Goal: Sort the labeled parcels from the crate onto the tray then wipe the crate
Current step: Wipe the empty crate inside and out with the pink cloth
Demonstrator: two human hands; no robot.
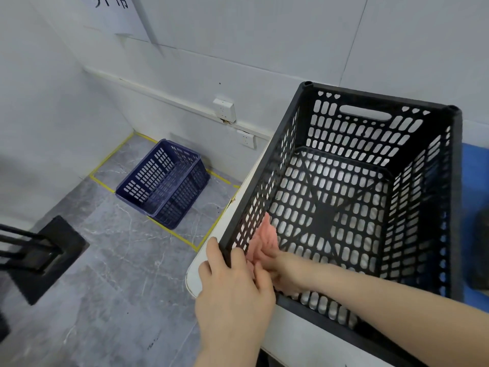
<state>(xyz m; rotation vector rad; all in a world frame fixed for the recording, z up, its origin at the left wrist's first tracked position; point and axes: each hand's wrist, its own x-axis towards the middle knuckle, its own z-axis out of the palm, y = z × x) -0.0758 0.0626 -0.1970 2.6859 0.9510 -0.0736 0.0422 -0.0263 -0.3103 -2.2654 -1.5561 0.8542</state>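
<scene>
We could not see much of the right hand's (275, 268) fingers, since the left hand (232, 290) covered them; they held a pink cloth (266, 235), though how tightly they curled round it stayed unclear. At 3 o'clock a blue surface (473, 181) and a dark object (480, 250) were cut off by the frame edge.

The left hand gripped the black crate (455, 181) at its near-left corner, fingers hooked over the rim and thumb outside. The right forearm reached in from 4 o'clock, the hand pressing the cloth against the inside of the left wall.

The crate stood on the white table (194, 279), right of centre, mouth up. Its long axis ran from 7 o'clock towards 1 o'clock, with the handle slot at the far end. A blue basket (164, 184) sat on the floor at 10 o'clock.
</scene>
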